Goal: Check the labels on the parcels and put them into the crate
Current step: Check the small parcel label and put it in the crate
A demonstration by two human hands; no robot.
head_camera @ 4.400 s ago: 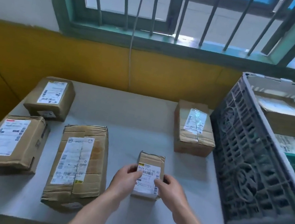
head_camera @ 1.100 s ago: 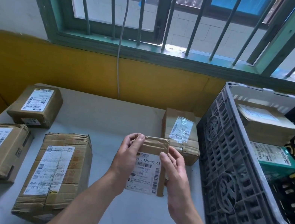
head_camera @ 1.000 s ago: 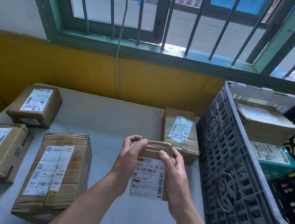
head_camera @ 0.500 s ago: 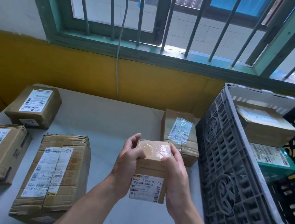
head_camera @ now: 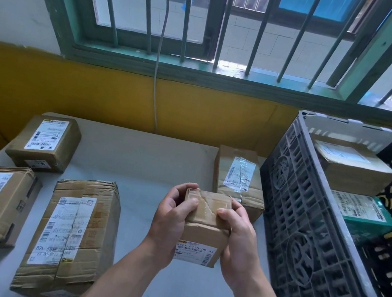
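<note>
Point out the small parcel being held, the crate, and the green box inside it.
small parcel [head_camera: 203,233], head view, bare cardboard face above its label.
crate [head_camera: 292,207], head view, slatted grey left wall.
green box [head_camera: 370,225], head view, green side below its label.

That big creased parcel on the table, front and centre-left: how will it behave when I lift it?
The big parcel looks soft rather than rigid: its cardboard is creased and dented, so it may flex under a one-sided grip. Its size suggests needing both hands. The glossy tape along the top could be slippery; gripping bare cardboard at the sides is probably safer.
</note>
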